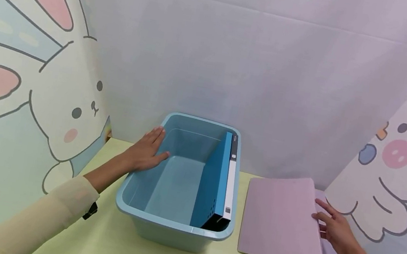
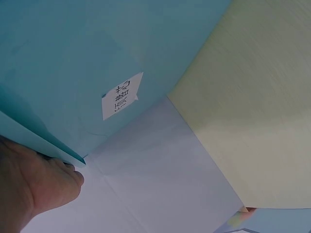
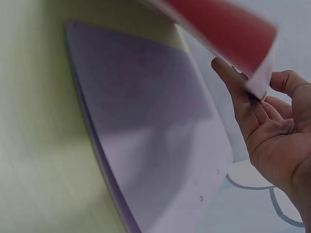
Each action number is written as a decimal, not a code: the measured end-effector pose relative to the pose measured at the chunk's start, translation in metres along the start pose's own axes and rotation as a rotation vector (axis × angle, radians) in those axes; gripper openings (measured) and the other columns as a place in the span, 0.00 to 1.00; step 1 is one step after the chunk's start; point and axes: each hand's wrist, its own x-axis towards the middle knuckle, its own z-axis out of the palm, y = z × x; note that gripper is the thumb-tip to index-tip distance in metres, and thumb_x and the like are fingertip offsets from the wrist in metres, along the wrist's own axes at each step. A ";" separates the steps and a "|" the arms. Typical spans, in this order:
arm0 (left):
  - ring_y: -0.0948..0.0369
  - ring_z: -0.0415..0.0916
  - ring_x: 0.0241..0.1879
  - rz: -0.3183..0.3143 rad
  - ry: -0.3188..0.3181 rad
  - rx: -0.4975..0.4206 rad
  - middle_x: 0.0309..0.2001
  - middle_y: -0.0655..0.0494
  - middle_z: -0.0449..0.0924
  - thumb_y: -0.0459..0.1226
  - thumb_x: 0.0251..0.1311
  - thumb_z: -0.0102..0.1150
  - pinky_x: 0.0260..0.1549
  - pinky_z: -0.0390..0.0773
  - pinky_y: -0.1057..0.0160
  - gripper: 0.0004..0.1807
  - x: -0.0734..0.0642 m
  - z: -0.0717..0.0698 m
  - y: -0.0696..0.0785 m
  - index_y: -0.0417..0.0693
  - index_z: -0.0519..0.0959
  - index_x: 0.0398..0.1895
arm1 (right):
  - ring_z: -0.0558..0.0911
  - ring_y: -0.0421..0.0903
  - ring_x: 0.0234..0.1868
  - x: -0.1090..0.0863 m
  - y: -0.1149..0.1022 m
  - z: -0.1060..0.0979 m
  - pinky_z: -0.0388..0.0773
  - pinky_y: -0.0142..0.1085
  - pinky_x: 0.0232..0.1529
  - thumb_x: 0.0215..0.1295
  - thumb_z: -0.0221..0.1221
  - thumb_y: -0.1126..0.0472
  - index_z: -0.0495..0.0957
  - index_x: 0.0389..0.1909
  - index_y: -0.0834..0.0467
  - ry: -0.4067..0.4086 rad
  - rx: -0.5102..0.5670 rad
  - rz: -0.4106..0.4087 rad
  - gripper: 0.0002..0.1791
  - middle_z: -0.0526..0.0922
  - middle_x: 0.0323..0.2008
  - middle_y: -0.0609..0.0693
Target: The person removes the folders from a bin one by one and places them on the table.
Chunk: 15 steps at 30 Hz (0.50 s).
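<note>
My left hand (image 1: 148, 150) lies with straight fingers on the left rim of a light blue plastic tub (image 1: 171, 227), its thumb spread over the inside. Standing on edge along the tub's right wall are a blue file folder (image 1: 212, 181) and a slim file with a white spine (image 1: 230, 184). At the right, my right hand (image 1: 336, 230) pinches the raised right edge of a lilac folder (image 1: 281, 219). Another lilac folder (image 3: 146, 111) lies flat under it. The raised piece shows a red underside (image 3: 228, 34) in the right wrist view.
A white paper label (image 2: 122, 95) with handwriting is stuck on the tub's outer side. Beneath everything is a pale yellow tabletop (image 1: 89, 242). Cloth walls close in the back and sides, with a rabbit print (image 1: 68, 123) at the left.
</note>
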 end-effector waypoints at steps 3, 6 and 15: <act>0.31 0.39 0.92 0.004 0.006 0.002 0.92 0.27 0.40 0.50 0.85 0.48 0.90 0.44 0.30 0.48 0.000 0.000 -0.002 0.24 0.44 0.90 | 0.91 0.38 0.38 0.002 0.003 0.003 0.91 0.38 0.41 0.90 0.56 0.57 0.62 0.89 0.46 0.037 -0.079 0.019 0.32 0.88 0.41 0.36; 0.31 0.38 0.93 0.006 0.006 0.010 0.92 0.27 0.40 0.51 0.85 0.48 0.91 0.44 0.31 0.49 0.000 0.000 -0.003 0.24 0.44 0.90 | 0.89 0.38 0.41 0.005 0.003 0.006 0.90 0.37 0.42 0.90 0.57 0.53 0.57 0.90 0.64 0.091 -0.212 0.042 0.38 0.90 0.46 0.43; 0.31 0.38 0.92 0.005 0.008 0.009 0.92 0.27 0.40 0.50 0.86 0.48 0.91 0.44 0.31 0.48 0.002 0.003 -0.002 0.23 0.44 0.89 | 0.77 0.82 0.70 0.018 0.022 0.013 0.85 0.60 0.61 0.75 0.72 0.39 0.51 0.85 0.77 0.138 -0.615 0.121 0.61 0.62 0.77 0.89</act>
